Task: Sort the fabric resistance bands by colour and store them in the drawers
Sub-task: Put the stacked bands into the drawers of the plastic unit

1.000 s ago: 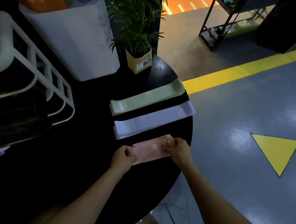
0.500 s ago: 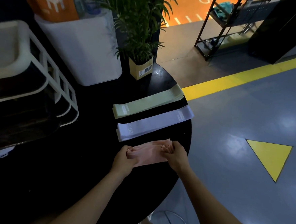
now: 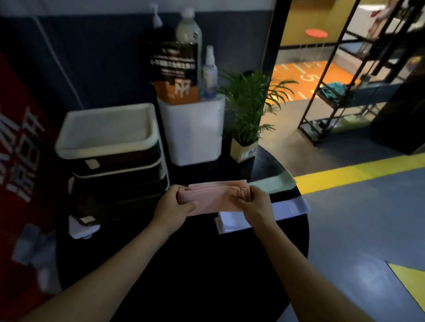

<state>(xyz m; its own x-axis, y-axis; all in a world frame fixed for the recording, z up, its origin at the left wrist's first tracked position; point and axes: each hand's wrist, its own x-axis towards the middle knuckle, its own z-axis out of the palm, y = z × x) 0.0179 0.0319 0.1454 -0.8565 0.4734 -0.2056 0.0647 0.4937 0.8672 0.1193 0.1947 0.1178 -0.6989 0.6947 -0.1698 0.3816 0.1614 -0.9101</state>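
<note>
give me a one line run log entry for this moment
hands: left and right grip pink bands | lilac bands, green bands on table | drawers shut

Pink bands (image 3: 216, 199): soft matt cloth, creased; lilac bands (image 3: 288, 210) and green bands (image 3: 275, 184): smooth matt fabric; tabletop (image 3: 198, 273): black, glossy; drawer unit (image 3: 111, 148): smooth white plastic frame; floor (image 3: 364, 234): grey, faint sheen; shelf rack (image 3: 337, 94): dark metal

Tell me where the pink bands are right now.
Head view, centre: the pink bands are held between the left hand and right hand, right of the drawers.
</note>
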